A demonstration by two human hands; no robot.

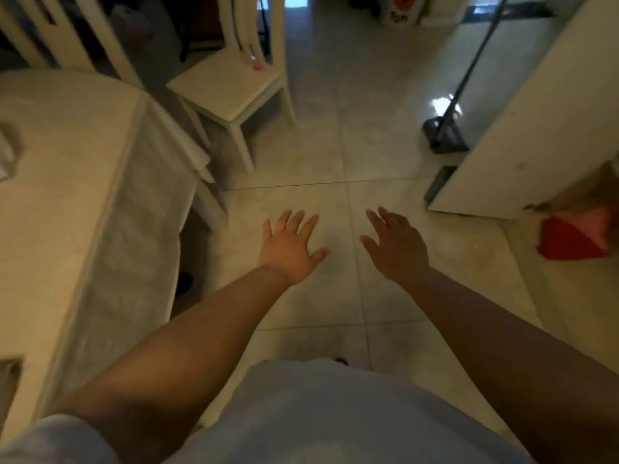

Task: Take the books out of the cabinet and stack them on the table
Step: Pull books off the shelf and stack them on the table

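Both my arms stretch forward over the tiled floor. My left hand (pixel 292 246) is spread flat with nothing in it, and my right hand (pixel 397 243) beside it is also spread and holds nothing. The table (pixel 50 202), under a pale cloth, fills the left side. On the right stands a white cabinet panel or door (pixel 522 135); behind its lower edge shows a red and pink thing (pixel 574 237) that may be a book, too blurred to tell. No other book is in view.
A white chair (pixel 231 92) stands past the table's corner, another chair back (pixel 67 31) behind the table. A mop or broom (pixel 445 135) leans near the cabinet panel. A box (pixel 403 10) sits on the floor far back. Open tiled floor lies between table and cabinet.
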